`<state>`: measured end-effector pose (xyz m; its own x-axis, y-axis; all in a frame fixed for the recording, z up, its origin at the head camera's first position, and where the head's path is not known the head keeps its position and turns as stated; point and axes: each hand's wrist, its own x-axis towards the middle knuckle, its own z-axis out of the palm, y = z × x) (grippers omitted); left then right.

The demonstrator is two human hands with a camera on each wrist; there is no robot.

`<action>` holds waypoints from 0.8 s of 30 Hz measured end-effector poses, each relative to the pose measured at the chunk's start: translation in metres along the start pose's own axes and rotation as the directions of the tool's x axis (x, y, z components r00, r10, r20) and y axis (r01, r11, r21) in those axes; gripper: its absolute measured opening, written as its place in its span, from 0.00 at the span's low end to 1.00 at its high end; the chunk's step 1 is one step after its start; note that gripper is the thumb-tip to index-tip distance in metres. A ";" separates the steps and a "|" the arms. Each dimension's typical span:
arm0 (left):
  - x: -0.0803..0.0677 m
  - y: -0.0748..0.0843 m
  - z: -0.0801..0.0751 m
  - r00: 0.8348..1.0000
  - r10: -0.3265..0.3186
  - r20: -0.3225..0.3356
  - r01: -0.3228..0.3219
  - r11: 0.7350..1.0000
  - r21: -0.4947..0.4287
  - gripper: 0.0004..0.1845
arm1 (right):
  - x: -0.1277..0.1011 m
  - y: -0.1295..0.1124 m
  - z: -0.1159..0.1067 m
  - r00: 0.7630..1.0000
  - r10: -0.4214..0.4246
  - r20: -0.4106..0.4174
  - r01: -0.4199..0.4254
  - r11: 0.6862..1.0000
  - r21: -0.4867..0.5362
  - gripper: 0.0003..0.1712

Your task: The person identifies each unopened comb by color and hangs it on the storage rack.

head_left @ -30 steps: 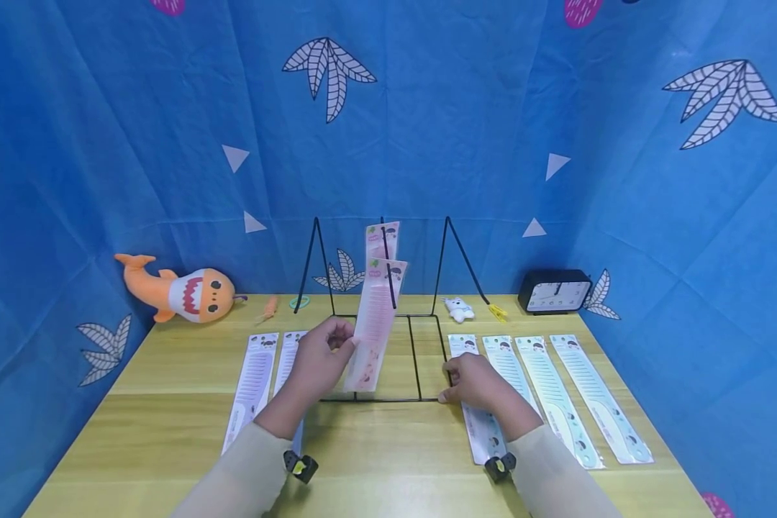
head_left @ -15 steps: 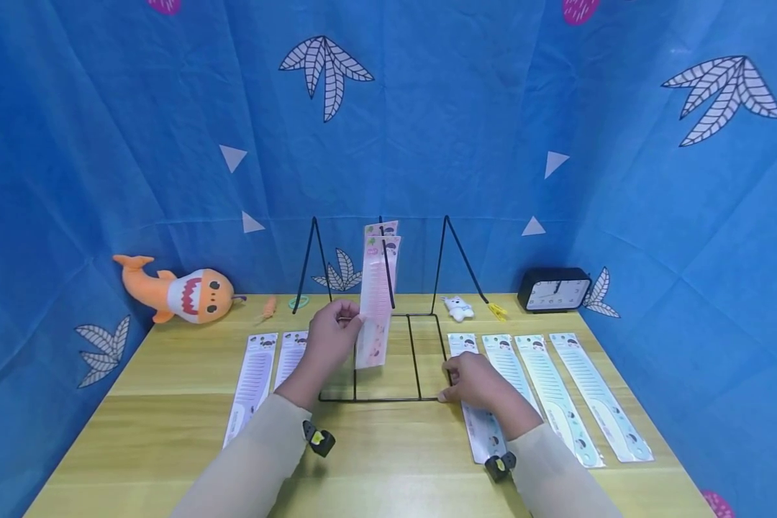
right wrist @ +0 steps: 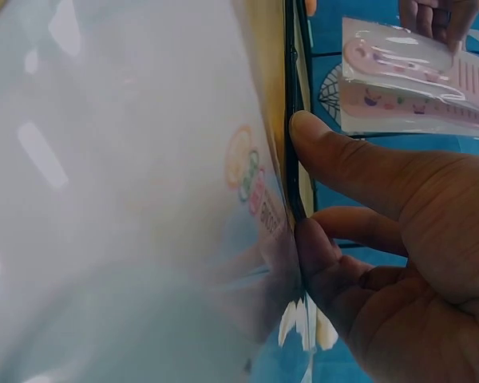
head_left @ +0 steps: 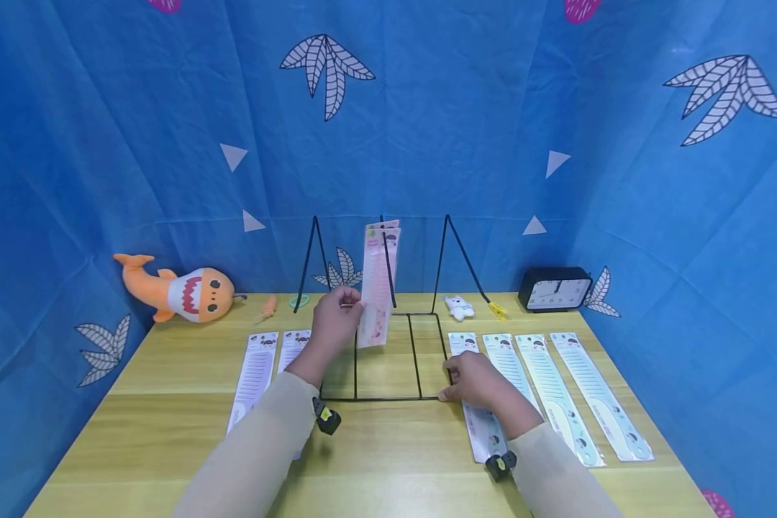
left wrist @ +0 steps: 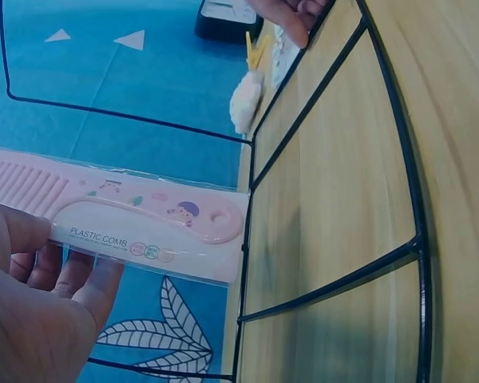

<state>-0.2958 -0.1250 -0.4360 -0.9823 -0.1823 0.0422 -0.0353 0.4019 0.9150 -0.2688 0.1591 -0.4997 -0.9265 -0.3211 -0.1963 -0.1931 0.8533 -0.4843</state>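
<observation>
My left hand (head_left: 352,309) pinches a pink comb package (head_left: 377,288) by its left edge and holds it upright, up against the centre prong of the black wire rack (head_left: 414,356). Another pink package (head_left: 391,225) hangs on that prong just behind it. The left wrist view shows the pink comb package (left wrist: 144,227) between my thumb and fingers (left wrist: 32,271). My right hand (head_left: 449,392) pinches the rack's front right base corner. In the right wrist view, thumb and finger (right wrist: 335,159) grip the black wire (right wrist: 291,120) over a pale blue comb package (right wrist: 144,199).
Two packaged combs (head_left: 255,374) lie left of the rack and several pale ones (head_left: 557,388) lie to its right. At the back sit an orange shark plush (head_left: 181,291), a small white plush (head_left: 458,308), a yellow clip (head_left: 497,311) and a black clock (head_left: 553,290). Blue cloth walls enclose the table.
My left hand has lifted the pink comb package up and away from me, from a tilt over the rack base to upright at the centre prong. The right hand has stayed put.
</observation>
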 end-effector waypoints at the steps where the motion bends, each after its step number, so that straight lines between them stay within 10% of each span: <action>1: 0.001 0.000 0.000 1.000 -0.003 -0.003 0.003 1.000 0.000 0.04 | 0.000 0.000 0.000 1.000 0.001 0.003 -0.001 1.000 -0.001 0.18; 24: 0.021 -0.008 0.005 0.998 0.054 -0.016 -0.054 0.999 0.001 0.06 | -0.002 -0.002 -0.002 1.000 -0.021 -0.007 0.021 1.000 -0.022 0.20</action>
<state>-0.3174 -0.1281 -0.4448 -0.9798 -0.1746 0.0977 0.0174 0.4121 0.9110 -0.2670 0.1590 -0.4965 -0.9243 -0.3363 -0.1804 -0.2195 0.8551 -0.4696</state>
